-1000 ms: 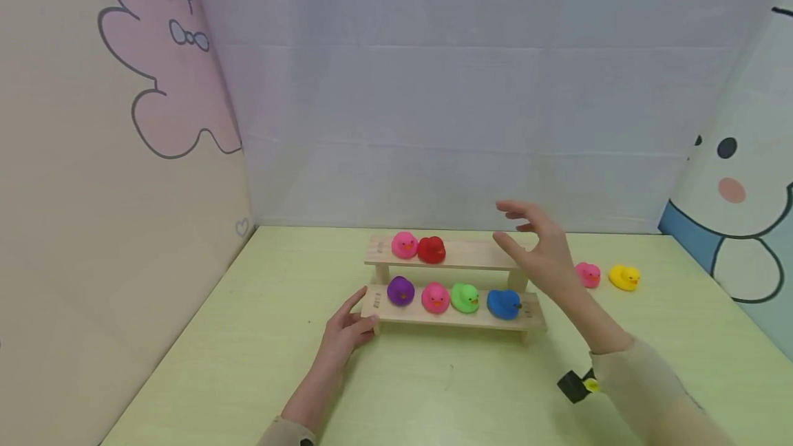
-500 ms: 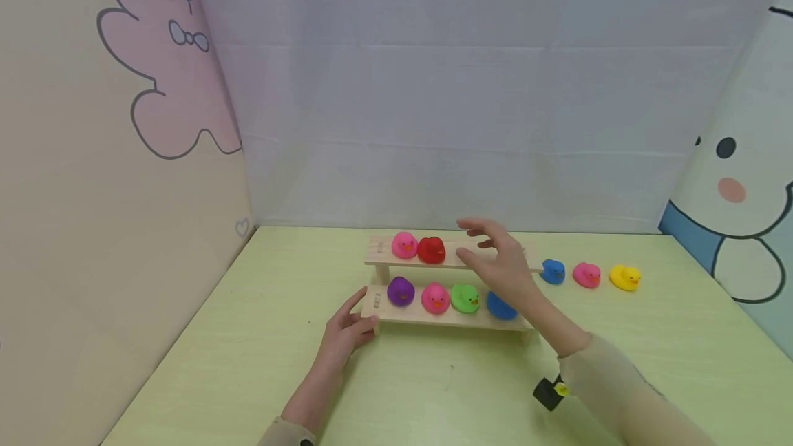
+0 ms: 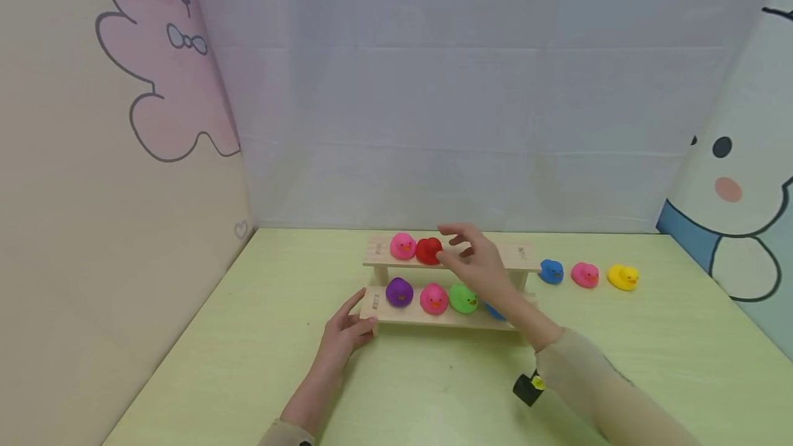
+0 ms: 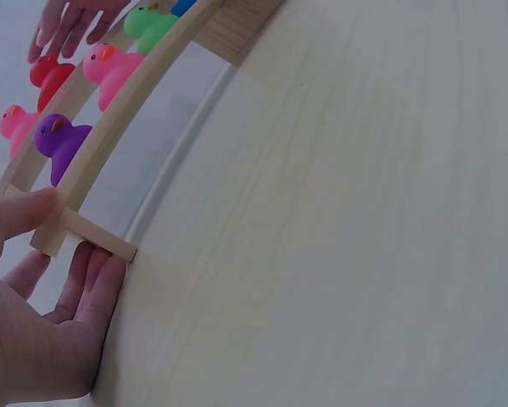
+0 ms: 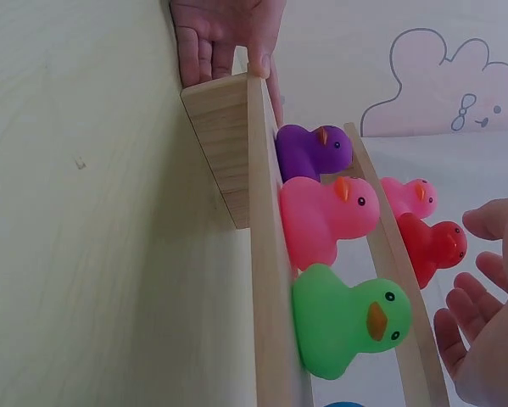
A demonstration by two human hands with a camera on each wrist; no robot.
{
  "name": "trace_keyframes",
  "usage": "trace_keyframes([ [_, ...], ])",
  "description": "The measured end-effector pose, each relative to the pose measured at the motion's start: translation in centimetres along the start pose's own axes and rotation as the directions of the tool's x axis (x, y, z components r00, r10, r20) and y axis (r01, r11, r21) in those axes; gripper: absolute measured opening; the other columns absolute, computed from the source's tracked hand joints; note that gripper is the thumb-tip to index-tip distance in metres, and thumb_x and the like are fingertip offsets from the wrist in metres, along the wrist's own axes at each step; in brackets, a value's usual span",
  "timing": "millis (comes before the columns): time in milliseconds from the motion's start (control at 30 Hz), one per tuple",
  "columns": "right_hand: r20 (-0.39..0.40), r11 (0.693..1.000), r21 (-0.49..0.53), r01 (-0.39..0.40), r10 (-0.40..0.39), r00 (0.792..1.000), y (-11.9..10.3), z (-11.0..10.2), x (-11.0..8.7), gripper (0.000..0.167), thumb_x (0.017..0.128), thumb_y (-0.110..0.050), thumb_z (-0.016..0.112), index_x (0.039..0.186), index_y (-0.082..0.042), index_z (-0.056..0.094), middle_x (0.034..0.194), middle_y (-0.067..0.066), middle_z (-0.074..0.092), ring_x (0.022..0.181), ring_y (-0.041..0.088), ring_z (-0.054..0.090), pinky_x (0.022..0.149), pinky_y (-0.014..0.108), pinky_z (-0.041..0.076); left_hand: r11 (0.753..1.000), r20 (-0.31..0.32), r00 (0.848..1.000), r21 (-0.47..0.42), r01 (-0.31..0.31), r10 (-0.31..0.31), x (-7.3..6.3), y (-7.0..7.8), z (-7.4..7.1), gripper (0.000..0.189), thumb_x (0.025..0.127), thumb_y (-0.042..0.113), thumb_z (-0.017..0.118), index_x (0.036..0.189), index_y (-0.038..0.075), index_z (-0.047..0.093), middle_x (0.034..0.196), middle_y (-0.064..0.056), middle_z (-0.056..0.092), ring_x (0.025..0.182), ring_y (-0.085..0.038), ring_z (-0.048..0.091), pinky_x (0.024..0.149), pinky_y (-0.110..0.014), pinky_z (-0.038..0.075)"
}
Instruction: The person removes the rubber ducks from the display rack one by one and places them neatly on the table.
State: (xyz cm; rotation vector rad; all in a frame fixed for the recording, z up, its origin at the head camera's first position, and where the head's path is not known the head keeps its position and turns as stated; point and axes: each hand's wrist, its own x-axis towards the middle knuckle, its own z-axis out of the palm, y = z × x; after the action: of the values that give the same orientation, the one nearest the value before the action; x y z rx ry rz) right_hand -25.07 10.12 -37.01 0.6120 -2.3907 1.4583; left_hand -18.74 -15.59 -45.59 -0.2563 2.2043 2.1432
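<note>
A two-tier wooden rack [image 3: 520, 254] stands on the table. On its upper board sit a pink rubber duck [image 3: 403, 246] and a red duck [image 3: 426, 250]. The lower board bears a purple duck [image 3: 399, 292], another pink one, a green duck [image 3: 462, 299] and a blue duck [image 3: 495, 312], partly hidden by the right arm. My left hand [image 3: 342, 337] grips the rack's left end, thumb on the lower board and fingers about its leg [image 4: 99, 234]. Just right of the red duck, my right hand [image 3: 477, 270] hovers with loosely bent fingers, holding nothing.
On the table right of the rack, a small blue duck [image 3: 551, 272], a pink duck [image 3: 585, 274] and a yellow duck [image 3: 622, 277] stand in a row. A pale curtain [image 3: 396, 143] closes off the back, with printed side walls.
My right hand has moved left and down, from above the upper board's right end to beside the red duck. The blue duck on the table came into sight. My left hand stays put.
</note>
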Motion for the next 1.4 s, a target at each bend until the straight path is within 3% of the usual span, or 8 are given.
trace_keyframes([
  [400, -0.002, 0.999, -0.013, -0.044, 0.044, 0.999, 0.2, 1.3, 0.2, 0.041, 0.09, -0.016, 0.072, 0.129, -0.014, 0.06, 0.123, 0.004, 0.064, 0.102, 0.022, 0.057, 0.077, 0.022, 0.051, 1.0, 0.007, 1.0, 0.001, 0.0, 0.0, 0.0, 0.1, 0.0, 0.065, 0.091, 0.018, 0.07, 0.15, 0.024, 0.044, 0.096, -0.003, 0.061, 0.082, -0.012, 0.065, 0.082, -0.027, 0.059],
  [667, -0.025, 0.999, -0.028, -0.031, 0.03, 0.999, 0.1, 1.9, 0.3, 0.04, 0.089, -0.014, 0.074, 0.126, -0.009, 0.062, 0.116, 0.009, 0.063, 0.092, 0.022, 0.056, 0.069, 0.019, 0.05, 1.0, 0.0, 1.0, 0.0, 0.004, -0.004, -0.1, 0.1, 0.2, 0.066, 0.091, 0.016, 0.07, 0.151, 0.021, 0.043, 0.095, -0.003, 0.061, 0.08, -0.012, 0.064, 0.081, -0.028, 0.059],
  [1133, -0.009, 0.998, -0.044, -0.039, 0.039, 0.999, 0.1, 1.7, 0.0, 0.043, 0.09, -0.012, 0.072, 0.132, -0.012, 0.061, 0.115, 0.008, 0.066, 0.09, 0.02, 0.058, 0.068, 0.019, 0.051, 1.0, 0.001, 1.0, 0.014, -0.005, 0.005, -0.2, 0.2, 0.2, 0.067, 0.091, 0.017, 0.07, 0.151, 0.02, 0.042, 0.099, -0.005, 0.062, 0.082, -0.013, 0.064, 0.081, -0.03, 0.059],
  [1400, -0.015, 0.998, -0.055, -0.034, 0.033, 0.999, 0.0, 1.6, 0.0, 0.041, 0.091, -0.01, 0.07, 0.13, -0.013, 0.062, 0.117, 0.006, 0.066, 0.096, 0.02, 0.058, 0.074, 0.021, 0.051, 1.0, 0.0, 1.0, 0.007, -0.002, 0.002, -0.3, 0.2, 0.1, 0.065, 0.091, 0.018, 0.07, 0.15, 0.022, 0.043, 0.096, -0.003, 0.06, 0.082, -0.013, 0.065, 0.082, -0.028, 0.059],
])
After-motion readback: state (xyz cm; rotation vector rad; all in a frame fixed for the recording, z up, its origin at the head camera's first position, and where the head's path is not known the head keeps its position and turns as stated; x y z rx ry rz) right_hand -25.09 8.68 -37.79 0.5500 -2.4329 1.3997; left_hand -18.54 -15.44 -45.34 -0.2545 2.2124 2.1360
